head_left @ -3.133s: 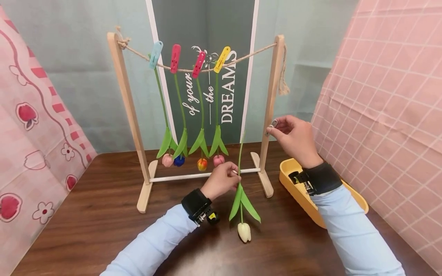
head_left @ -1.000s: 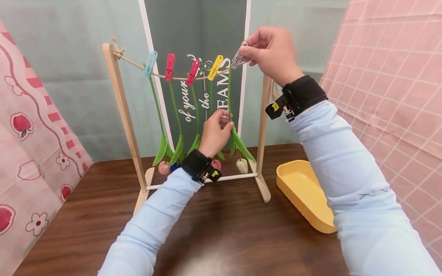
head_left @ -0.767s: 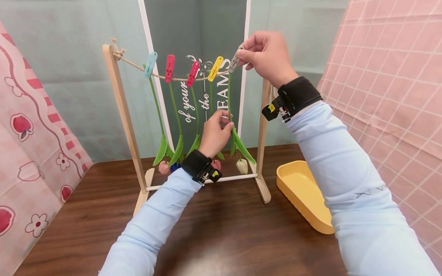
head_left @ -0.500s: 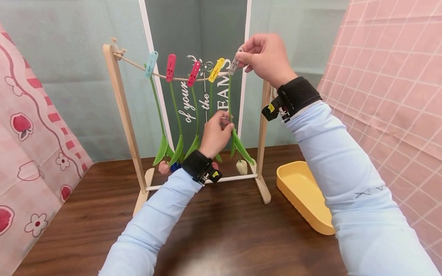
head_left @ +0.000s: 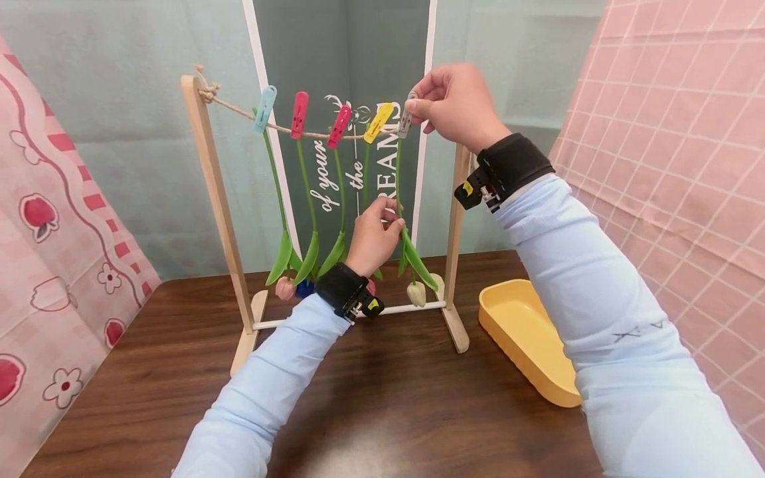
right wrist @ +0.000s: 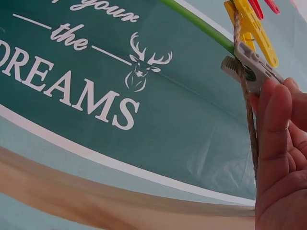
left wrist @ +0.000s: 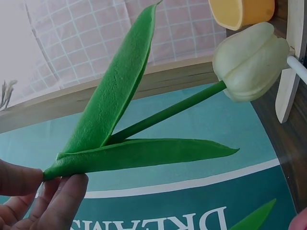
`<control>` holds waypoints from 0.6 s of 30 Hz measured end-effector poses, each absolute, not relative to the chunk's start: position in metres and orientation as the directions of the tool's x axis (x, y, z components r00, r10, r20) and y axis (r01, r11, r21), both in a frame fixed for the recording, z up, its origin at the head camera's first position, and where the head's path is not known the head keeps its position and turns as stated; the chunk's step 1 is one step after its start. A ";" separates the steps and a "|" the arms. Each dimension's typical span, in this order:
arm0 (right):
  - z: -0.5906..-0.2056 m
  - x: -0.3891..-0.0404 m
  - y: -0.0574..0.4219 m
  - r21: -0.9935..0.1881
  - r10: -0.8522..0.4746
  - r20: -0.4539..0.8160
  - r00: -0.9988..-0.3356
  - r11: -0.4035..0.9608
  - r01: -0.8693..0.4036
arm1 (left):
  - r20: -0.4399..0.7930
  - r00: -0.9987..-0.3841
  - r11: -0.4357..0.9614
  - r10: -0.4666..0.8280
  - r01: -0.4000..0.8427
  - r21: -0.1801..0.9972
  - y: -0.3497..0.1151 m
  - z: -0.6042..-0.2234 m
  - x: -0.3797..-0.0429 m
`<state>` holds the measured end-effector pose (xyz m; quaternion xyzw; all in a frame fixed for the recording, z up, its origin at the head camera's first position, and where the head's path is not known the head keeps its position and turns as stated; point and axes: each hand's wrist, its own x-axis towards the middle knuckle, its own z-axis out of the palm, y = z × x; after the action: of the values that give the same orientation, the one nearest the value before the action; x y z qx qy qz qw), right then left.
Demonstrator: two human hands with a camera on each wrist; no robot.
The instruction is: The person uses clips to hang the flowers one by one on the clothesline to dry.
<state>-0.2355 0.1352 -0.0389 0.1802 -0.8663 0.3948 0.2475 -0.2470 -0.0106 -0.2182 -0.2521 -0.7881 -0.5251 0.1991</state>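
Note:
My left hand (head_left: 376, 236) pinches the stem of a white artificial tulip (head_left: 416, 293) just above its green leaves. The tulip hangs head down, its flower large in the left wrist view. Higher up, my right hand (head_left: 460, 106) pinches a grey clothespin (head_left: 406, 119) at the rope (head_left: 317, 135). In the right wrist view, the jaws of the grey clothespin (right wrist: 254, 69) stand apart around the rope, with the green stem (right wrist: 206, 26) reaching them. Left of it, a yellow clothespin (head_left: 379, 123), two red ones and a light blue clothespin (head_left: 265, 109) sit on the rope.
A wooden frame (head_left: 215, 192) carries the rope between two posts on a brown table (head_left: 418, 411). Several tulips hang upside down on the left, partly behind my left hand. A yellow tray (head_left: 520, 338) stands at the right. Pink cloths (head_left: 663, 133) border the sides.
Since the oldest frame, my left hand has raised the white tulip to the rope. My right hand has brought the grey clothespin up and left from beside the post, lately shifting it slightly down.

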 end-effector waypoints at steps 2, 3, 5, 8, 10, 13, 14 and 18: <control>-0.039 -0.236 0.135 -0.597 -0.112 0.564 -0.818 0.629 -0.498 | 0.577 -0.795 0.321 0.187 0.605 0.729 -0.011 -0.218 -0.247; -0.040 -0.236 0.134 -0.600 -0.112 0.561 -0.820 0.627 -0.496 | 0.577 -0.795 0.321 0.187 0.605 0.729 -0.010 -0.218 -0.247; -0.040 -0.236 0.134 -0.606 -0.111 0.558 -0.822 0.622 -0.496 | 0.575 -0.796 0.319 0.190 0.604 0.730 -0.011 -0.218 -0.248; -0.042 -0.236 0.133 -0.617 -0.114 0.559 -0.822 0.605 -0.503 | 0.574 -0.796 0.320 0.191 0.603 0.731 -0.011 -0.218 -0.248; -0.043 -0.237 0.133 -0.618 -0.117 0.560 -0.820 0.600 -0.508 | 0.576 -0.796 0.321 0.186 0.603 0.730 -0.012 -0.219 -0.248; -0.044 -0.237 0.133 -0.624 -0.115 0.564 -0.818 0.589 -0.513 | 0.583 -0.793 0.325 0.177 0.607 0.726 -0.014 -0.219 -0.248; -0.044 -0.237 0.133 -0.626 -0.113 0.565 -0.817 0.586 -0.514 | 0.586 -0.791 0.327 0.175 0.608 0.724 -0.014 -0.220 -0.248; -0.045 -0.236 0.133 -0.639 -0.097 0.570 -0.816 0.572 -0.514 | 0.594 -0.786 0.342 0.172 0.613 0.712 -0.017 -0.221 -0.249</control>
<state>-0.2357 0.1329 -0.0453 0.1791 -0.8521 0.4266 0.2445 -0.2486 -0.0171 -0.2206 -0.2480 -0.7910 -0.5170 0.2134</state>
